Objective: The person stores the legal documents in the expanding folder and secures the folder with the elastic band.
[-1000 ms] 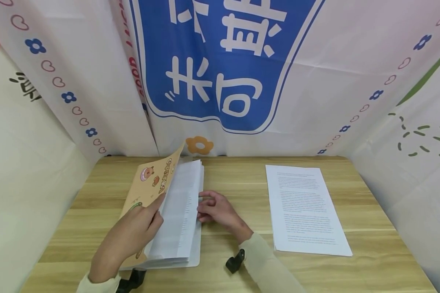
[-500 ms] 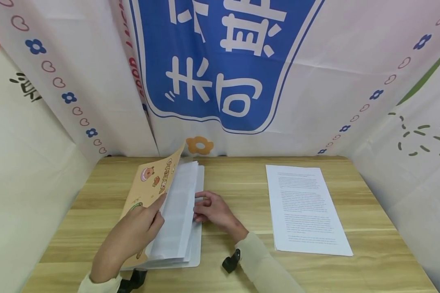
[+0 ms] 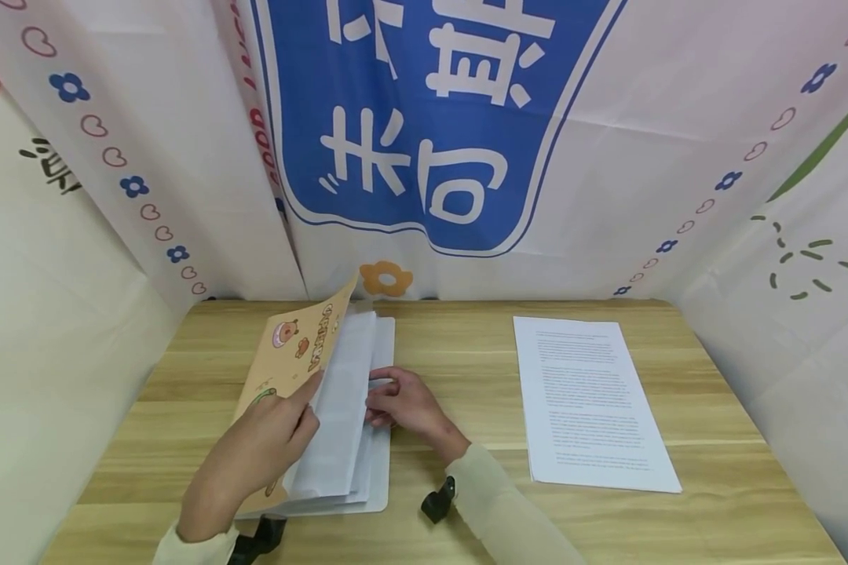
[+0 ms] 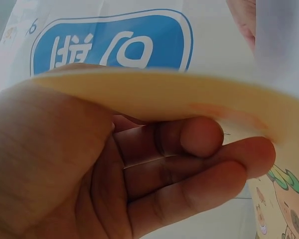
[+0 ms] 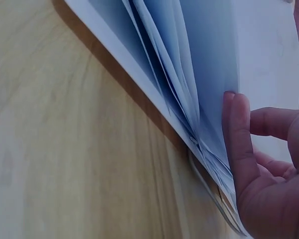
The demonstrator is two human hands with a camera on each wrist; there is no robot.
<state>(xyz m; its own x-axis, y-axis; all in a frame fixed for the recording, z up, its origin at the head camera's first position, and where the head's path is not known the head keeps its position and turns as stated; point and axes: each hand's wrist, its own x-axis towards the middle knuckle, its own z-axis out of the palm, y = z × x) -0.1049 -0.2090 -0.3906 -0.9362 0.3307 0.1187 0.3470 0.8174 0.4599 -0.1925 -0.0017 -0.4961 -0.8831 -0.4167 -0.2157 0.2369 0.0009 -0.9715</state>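
Note:
A folder with a tan cartoon cover (image 3: 283, 345) lies opened at the left of the table in the head view. My left hand (image 3: 261, 439) holds that cover up and tilted to the left. In the left wrist view, the cover's edge (image 4: 139, 89) runs across the hand above its curled fingers. White page sleeves (image 3: 335, 424) show beneath the raised cover. At their right edge, my right hand (image 3: 406, 404) pinches a sleeve between thumb and fingers. The right wrist view shows more sleeves (image 5: 164, 55) fanned apart below the lifted one, above the back cover.
A stack of printed paper (image 3: 593, 400) lies at the right of the wooden table (image 3: 459, 337). A white patterned cloth (image 3: 608, 188) hangs behind the table and along both sides. Each wrist wears a black camera mount (image 3: 438, 500).
My right hand has moved slightly left, bringing the sleeve edge with it. More of the sleeves and back cover shows at the right. The left hand still holds the cover up.

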